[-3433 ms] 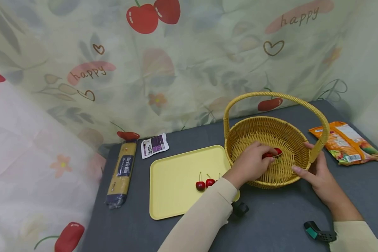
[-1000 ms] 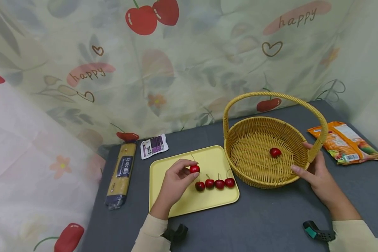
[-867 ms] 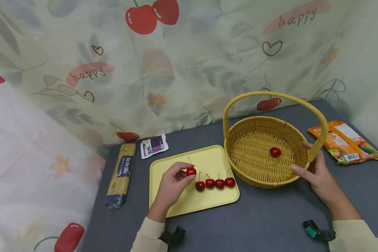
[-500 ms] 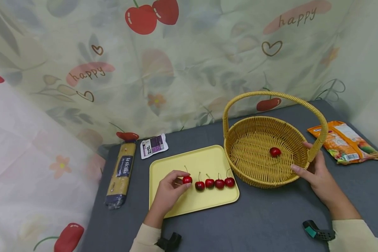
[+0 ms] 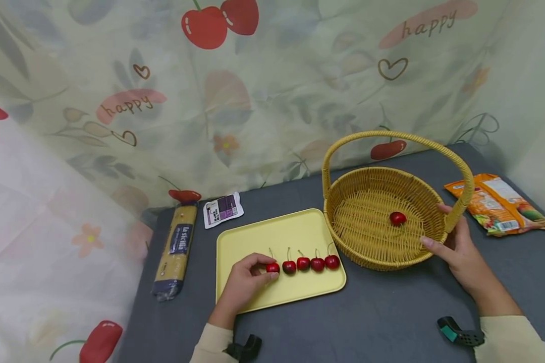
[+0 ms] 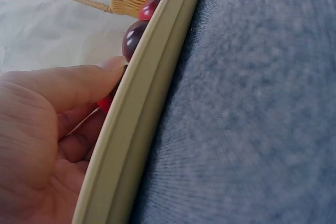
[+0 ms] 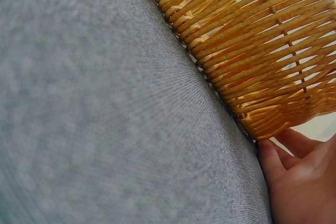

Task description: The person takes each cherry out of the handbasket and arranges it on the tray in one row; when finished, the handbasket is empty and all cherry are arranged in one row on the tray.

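In the head view, my left hand [image 5: 244,281] pinches a red cherry [image 5: 272,267] between thumb and fingers, low over the yellow tray [image 5: 254,237]. Its stem points up. To the right of it, several cherries [image 5: 303,263] lie in a row, stems away from me. The left wrist view shows the thumb against the held cherry, partly hidden by the tray's rim [image 6: 142,98]. My right hand [image 5: 460,259] grips the right side of the wicker basket [image 5: 368,212], thumb over the rim and fingers outside under the handle. One cherry [image 5: 397,218] lies inside the basket.
A pack of spaghetti [image 5: 174,252] and a small white-and-purple sachet [image 5: 223,209] lie left of and behind the tray. An orange snack bag [image 5: 504,205] lies right of the basket. The basket's tall handle [image 5: 399,135] arches over it. A printed cloth [image 5: 272,101] hangs behind the table.
My left hand has taken a cherry from the basket, carried it left and lowered it to the left end of the row on the tray. My right hand has stayed on the basket.
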